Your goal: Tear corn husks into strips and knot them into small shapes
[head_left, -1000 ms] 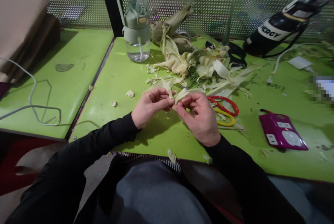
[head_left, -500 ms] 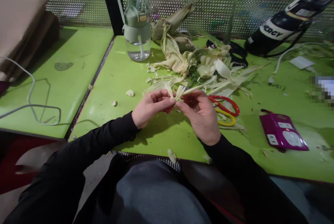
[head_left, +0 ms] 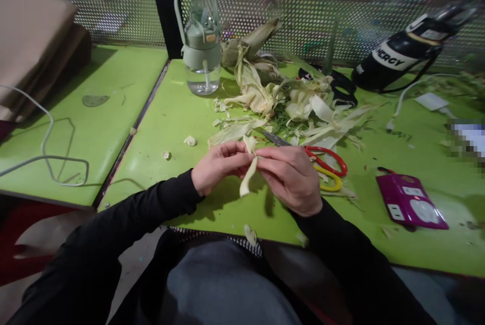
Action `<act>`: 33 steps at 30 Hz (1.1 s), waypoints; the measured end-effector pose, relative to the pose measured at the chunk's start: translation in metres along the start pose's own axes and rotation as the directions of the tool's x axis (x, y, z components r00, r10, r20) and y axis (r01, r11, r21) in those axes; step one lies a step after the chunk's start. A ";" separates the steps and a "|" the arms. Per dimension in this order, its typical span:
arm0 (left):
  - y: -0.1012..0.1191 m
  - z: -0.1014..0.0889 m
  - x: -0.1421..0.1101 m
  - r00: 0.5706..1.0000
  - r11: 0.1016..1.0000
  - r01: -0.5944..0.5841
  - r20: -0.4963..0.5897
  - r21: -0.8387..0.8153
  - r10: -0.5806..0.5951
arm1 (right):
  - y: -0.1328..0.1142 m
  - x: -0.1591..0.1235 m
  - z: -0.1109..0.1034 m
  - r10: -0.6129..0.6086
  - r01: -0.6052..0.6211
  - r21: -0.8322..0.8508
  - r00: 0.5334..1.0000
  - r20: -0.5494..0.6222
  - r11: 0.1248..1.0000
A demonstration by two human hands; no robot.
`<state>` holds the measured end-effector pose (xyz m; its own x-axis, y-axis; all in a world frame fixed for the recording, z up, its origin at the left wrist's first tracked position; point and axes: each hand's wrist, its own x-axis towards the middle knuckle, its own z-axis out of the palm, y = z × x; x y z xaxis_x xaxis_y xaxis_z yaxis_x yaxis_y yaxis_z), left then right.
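Between my fingertips is a pale strip of corn husk, with a short end standing up and a longer end hanging down toward the table. My left hand pinches it from the left, thumb and fingers pressed together. From the other side my right hand pinches the same strip near its middle. Scissors with red and yellow handles lie just beyond my right hand, their blades partly behind it. A heap of dried corn husks spreads over the table behind my hands.
A clear water bottle with a green lid stands at the back. Black scissors and a dark ENERGY bottle lie at the back right. A purple power socket sits at right, brown cardboard at left.
The husk strip has turned: its long end pointed right and now hangs downward. My right hand has rolled over, its fingers now across the strip. The scissors' blades have come into view.
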<state>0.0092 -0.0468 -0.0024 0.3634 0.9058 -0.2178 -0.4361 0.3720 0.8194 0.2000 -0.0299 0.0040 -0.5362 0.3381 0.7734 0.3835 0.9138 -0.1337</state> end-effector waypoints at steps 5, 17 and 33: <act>0.006 -0.007 0.000 0.992 0.992 0.075 0.099 0.102 -0.085 | 0.003 0.003 -0.004 -0.120 0.118 0.019 0.989 0.093 0.993; 0.012 -0.006 0.000 0.991 0.945 -0.068 0.127 0.318 0.029 | 0.002 -0.004 -0.007 0.259 -0.292 0.286 0.955 0.147 0.913; 0.008 -0.005 0.000 0.992 0.879 -0.120 0.090 0.461 0.088 | -0.002 0.008 -0.008 0.299 -0.321 0.160 0.942 0.151 0.933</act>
<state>0.0020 -0.0431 0.0013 0.3962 0.9131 -0.0963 -0.0476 0.1252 0.9910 0.2014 -0.0306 0.0153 -0.5041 0.6256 0.5955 0.4098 0.7802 -0.4726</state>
